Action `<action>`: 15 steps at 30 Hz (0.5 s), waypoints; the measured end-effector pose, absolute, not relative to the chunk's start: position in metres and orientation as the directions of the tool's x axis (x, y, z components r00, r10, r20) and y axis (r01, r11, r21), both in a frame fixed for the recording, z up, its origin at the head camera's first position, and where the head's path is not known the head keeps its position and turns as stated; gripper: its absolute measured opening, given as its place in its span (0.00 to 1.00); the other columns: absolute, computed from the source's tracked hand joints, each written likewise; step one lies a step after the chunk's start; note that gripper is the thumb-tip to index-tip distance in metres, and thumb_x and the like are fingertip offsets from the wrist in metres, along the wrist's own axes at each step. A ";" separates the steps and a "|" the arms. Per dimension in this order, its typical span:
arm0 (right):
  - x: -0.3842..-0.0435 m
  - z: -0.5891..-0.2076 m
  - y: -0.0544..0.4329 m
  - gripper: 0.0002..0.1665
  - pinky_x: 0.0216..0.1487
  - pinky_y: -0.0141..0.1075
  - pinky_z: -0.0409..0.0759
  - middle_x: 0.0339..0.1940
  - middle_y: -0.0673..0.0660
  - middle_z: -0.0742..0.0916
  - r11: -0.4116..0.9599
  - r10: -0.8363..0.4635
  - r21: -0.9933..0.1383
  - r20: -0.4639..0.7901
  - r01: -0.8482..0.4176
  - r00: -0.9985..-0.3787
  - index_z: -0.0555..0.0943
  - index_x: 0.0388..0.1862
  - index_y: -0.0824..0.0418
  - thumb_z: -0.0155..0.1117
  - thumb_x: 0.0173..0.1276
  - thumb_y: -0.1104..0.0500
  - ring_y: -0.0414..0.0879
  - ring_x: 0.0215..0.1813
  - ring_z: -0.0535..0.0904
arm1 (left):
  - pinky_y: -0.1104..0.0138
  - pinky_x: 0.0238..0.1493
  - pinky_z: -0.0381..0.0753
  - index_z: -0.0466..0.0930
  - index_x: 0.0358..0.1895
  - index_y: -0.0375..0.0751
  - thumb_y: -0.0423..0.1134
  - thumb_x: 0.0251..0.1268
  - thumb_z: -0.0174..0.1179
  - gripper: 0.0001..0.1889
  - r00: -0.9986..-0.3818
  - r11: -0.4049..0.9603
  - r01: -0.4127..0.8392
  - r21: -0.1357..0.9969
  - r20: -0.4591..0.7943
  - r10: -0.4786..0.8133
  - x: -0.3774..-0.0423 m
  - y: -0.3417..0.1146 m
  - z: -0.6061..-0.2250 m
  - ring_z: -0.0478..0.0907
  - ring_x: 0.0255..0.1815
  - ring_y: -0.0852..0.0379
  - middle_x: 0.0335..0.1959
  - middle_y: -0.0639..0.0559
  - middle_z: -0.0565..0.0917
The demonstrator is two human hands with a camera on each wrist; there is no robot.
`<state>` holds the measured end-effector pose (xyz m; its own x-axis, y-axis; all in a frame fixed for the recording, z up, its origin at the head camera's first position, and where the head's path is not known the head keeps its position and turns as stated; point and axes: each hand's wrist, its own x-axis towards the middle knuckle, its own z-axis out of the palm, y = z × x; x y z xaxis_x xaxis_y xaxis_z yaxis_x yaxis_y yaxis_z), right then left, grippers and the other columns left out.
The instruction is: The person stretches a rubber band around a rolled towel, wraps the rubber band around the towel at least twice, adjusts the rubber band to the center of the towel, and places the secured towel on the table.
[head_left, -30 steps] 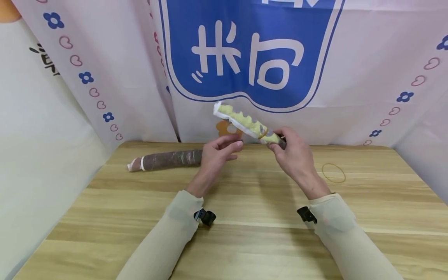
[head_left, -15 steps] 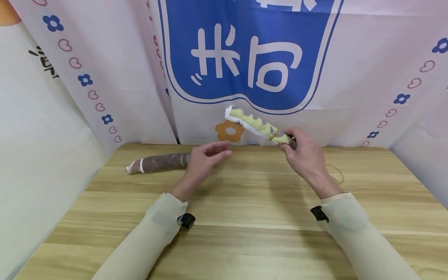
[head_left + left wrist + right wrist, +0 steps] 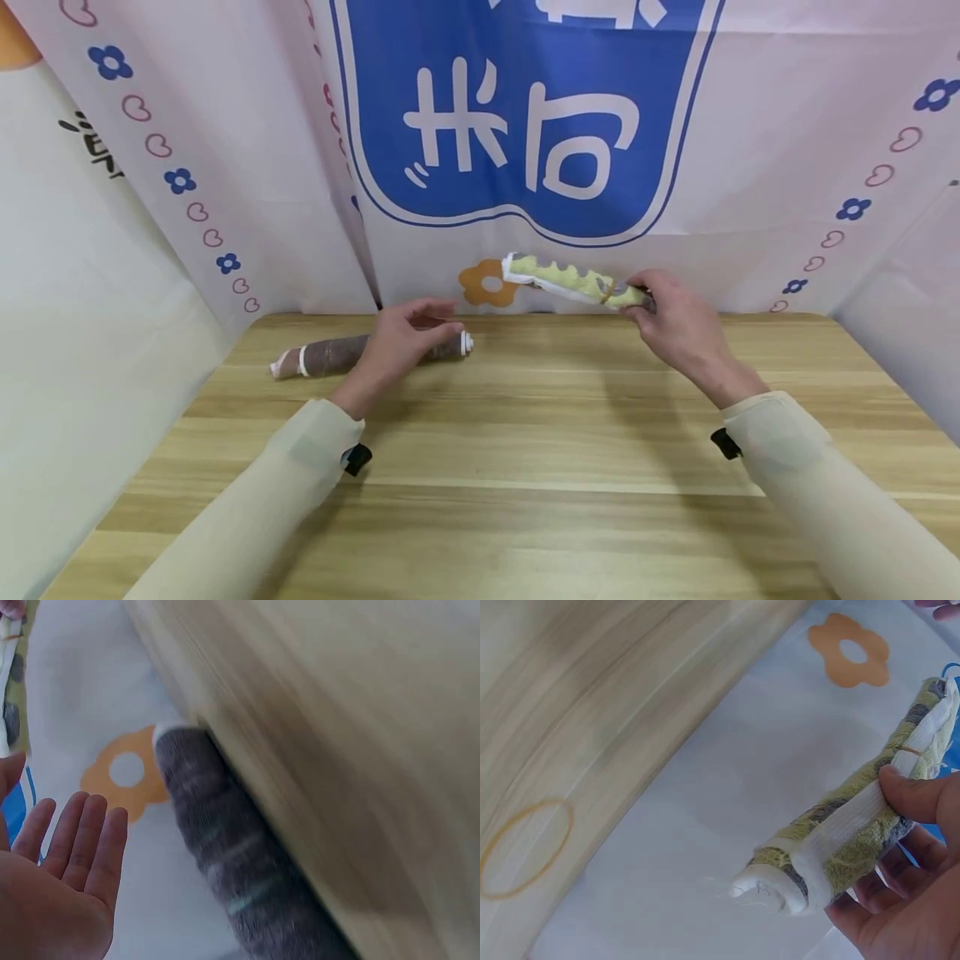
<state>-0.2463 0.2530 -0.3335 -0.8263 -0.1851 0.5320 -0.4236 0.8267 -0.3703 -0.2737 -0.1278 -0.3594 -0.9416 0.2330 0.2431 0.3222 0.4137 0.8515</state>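
Observation:
My right hand [image 3: 686, 329] grips one end of a rolled towel [image 3: 562, 277], yellow-green with grey patches and a white edge strip, raised above the far side of the table. A thin rubber band [image 3: 910, 751] circles this roll. In the right wrist view, my thumb presses on its side and the fingers lie beneath. My left hand [image 3: 405, 346] hovers at the brown-grey rolled towel [image 3: 333, 356], hiding its middle in the head view. The left wrist view shows that hand's fingers [image 3: 79, 840] extended and holding nothing, apart from the grey roll [image 3: 217, 832].
A loose rubber band [image 3: 526, 849] lies on the wooden table [image 3: 525, 467], seen in the right wrist view. Behind the table's far edge hangs a printed cloth backdrop [image 3: 750, 183] with a blue emblem and an orange flower.
Both hands have moved apart. The left shifts left over the brown-grey roll, exposing its right end; the right carries the yellow-green towel right and slightly lower. The loose band becomes hidden in the head view.

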 end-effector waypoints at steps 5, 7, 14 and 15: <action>-0.253 -0.335 0.269 0.17 0.46 0.56 0.81 0.50 0.67 0.86 0.829 -0.223 -0.338 0.530 -0.444 -0.819 0.82 0.54 0.69 0.73 0.68 0.69 0.61 0.45 0.83 | 0.55 0.54 0.86 0.87 0.64 0.47 0.48 0.67 0.76 0.24 -0.928 0.482 0.364 0.797 0.264 0.264 -0.281 -0.142 -0.357 0.85 0.58 0.48 0.57 0.51 0.88; -0.255 -0.336 0.276 0.17 0.46 0.56 0.80 0.49 0.66 0.86 0.828 -0.237 -0.333 0.520 -0.451 -0.820 0.82 0.54 0.68 0.73 0.68 0.69 0.61 0.46 0.83 | 0.55 0.56 0.86 0.85 0.65 0.47 0.47 0.68 0.76 0.25 -0.926 0.518 0.370 0.772 0.259 0.275 -0.284 -0.147 -0.357 0.84 0.61 0.46 0.59 0.50 0.87; -0.263 -0.343 0.296 0.17 0.47 0.57 0.79 0.48 0.65 0.86 0.829 -0.263 -0.322 0.497 -0.457 -0.827 0.83 0.53 0.67 0.75 0.68 0.68 0.60 0.45 0.82 | 0.50 0.60 0.84 0.83 0.68 0.44 0.46 0.68 0.75 0.27 -0.914 0.665 0.402 0.629 0.239 0.327 -0.290 -0.165 -0.359 0.81 0.65 0.42 0.63 0.45 0.85; -0.264 -0.344 0.298 0.16 0.46 0.57 0.80 0.48 0.65 0.86 0.830 -0.266 -0.319 0.493 -0.456 -0.828 0.83 0.53 0.67 0.75 0.68 0.67 0.60 0.45 0.82 | 0.49 0.60 0.83 0.84 0.67 0.44 0.46 0.68 0.75 0.27 -0.911 0.685 0.410 0.601 0.242 0.333 -0.291 -0.168 -0.360 0.81 0.64 0.42 0.63 0.45 0.85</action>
